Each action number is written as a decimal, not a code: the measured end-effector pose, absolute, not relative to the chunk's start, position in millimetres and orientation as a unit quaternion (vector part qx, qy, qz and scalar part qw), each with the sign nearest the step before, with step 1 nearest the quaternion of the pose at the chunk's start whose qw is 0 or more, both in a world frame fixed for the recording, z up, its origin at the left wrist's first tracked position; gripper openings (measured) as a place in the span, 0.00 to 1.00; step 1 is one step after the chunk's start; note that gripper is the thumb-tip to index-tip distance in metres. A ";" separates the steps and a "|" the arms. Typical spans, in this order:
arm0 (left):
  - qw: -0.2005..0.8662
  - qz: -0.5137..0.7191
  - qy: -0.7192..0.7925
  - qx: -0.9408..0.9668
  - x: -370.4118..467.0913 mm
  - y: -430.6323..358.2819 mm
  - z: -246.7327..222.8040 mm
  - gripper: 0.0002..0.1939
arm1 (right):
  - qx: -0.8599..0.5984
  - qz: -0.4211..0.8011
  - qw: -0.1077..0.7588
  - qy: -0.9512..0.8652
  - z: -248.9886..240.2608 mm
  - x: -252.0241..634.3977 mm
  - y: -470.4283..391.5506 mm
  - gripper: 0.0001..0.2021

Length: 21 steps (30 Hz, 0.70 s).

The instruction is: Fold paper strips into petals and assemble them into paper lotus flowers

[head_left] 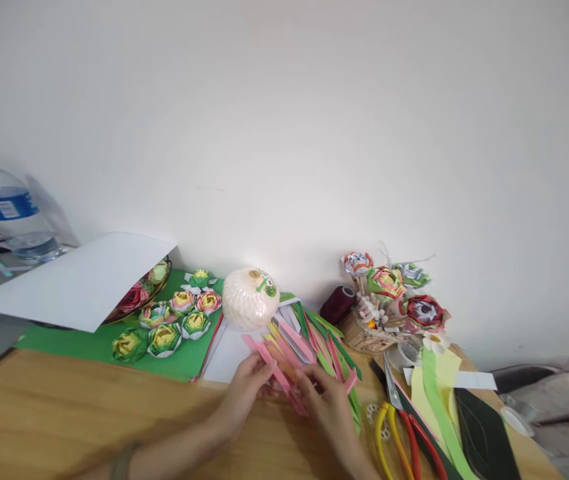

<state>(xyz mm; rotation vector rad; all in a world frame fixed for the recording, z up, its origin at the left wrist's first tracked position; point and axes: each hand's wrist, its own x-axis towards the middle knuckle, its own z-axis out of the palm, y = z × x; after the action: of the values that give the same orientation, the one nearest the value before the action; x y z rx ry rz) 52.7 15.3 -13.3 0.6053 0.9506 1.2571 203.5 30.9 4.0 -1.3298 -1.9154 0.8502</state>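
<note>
Pink folded paper strips (277,373) are pinched between my two hands above the front of the table. My left hand (250,390) is closed on their left side, thumb on top. My right hand (325,400) grips them from the right, its fingers partly hidden. Just behind my hands spreads a pile of pink, green, yellow and white paper strips (321,340). A cream, pearly round object (248,299) with a small green decoration stands behind the pile. It is unclear exactly where the held strips end and the pile begins.
Folded paper flowers (164,339) lie on a green sheet (87,350) at left, beside a white sheet (79,280) and a water bottle (7,207). To the right are a flower basket (369,333), a thread spool (338,305), scissors (391,387) and red-handled pliers (414,440).
</note>
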 end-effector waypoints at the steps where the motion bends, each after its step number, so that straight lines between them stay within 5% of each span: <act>1: 0.649 0.562 0.436 0.268 50.0 15.4 -13.8 0.22 | -0.510 0.306 0.324 -0.736 3.8 205.4 33.5 0.15; 9: 0.548 0.597 0.520 0.270 27.1 18.3 -6.1 0.21 | -0.498 0.183 0.268 -0.804 -0.5 185.8 44.9 0.09; 21: 0.550 0.571 0.535 0.292 17.2 24.7 -10.8 0.20 | -0.490 0.077 0.197 -0.845 -11.6 159.5 43.6 0.08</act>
<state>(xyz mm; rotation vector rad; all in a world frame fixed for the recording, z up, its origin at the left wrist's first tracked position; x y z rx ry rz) 17.2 24.7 -10.8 0.6904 1.2671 1.3507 159.5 43.6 -11.6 -1.3734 -2.3674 0.2146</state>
